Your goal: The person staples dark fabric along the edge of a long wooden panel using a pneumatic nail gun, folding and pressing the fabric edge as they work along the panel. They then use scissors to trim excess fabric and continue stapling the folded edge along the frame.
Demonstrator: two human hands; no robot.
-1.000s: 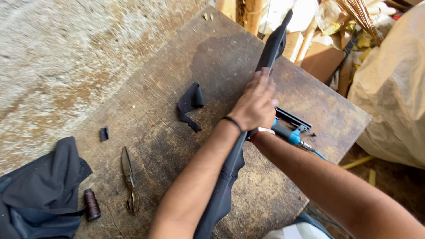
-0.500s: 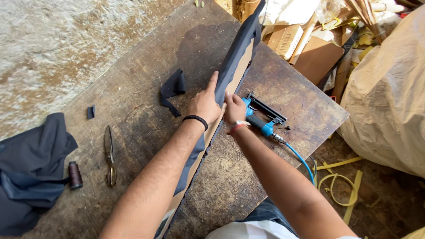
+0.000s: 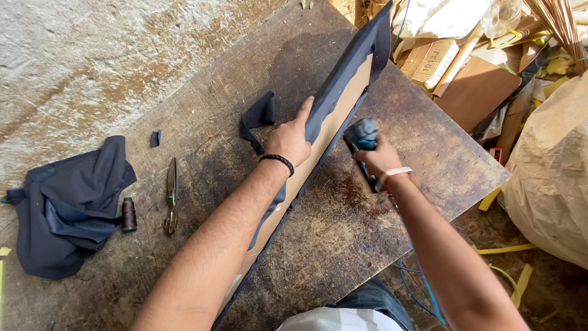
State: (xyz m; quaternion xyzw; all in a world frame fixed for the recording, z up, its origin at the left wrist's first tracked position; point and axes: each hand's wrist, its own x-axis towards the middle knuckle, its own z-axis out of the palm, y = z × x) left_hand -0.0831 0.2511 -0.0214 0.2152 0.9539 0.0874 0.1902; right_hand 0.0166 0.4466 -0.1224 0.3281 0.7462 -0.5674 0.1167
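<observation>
A long narrow board [image 3: 343, 104] wrapped in dark blue fabric stands on edge across the worn wooden table [image 3: 343, 245], its bare brown back facing right. My left hand [image 3: 291, 138] grips the board's upper edge near its middle, thumb pointing along the fabric. My right hand [image 3: 383, 159] is closed around a blue and black staple gun [image 3: 361, 138], held just right of the board, close to its lower edge. A blue hose [image 3: 429, 294] trails from the tool down past my arm.
A dark fabric scrap [image 3: 257, 119] lies left of the board. Scissors [image 3: 171, 193], a brown thread spool [image 3: 128, 214] and a pile of dark cloth [image 3: 67, 208] sit at the left. Cardboard boxes [image 3: 435, 61] and a large tan sack [image 3: 551, 171] crowd the right.
My right hand has lifted the staple gun off the table and brought it up beside the board. The board is tilted further, showing more of its brown back. My left hand still holds its edge.
</observation>
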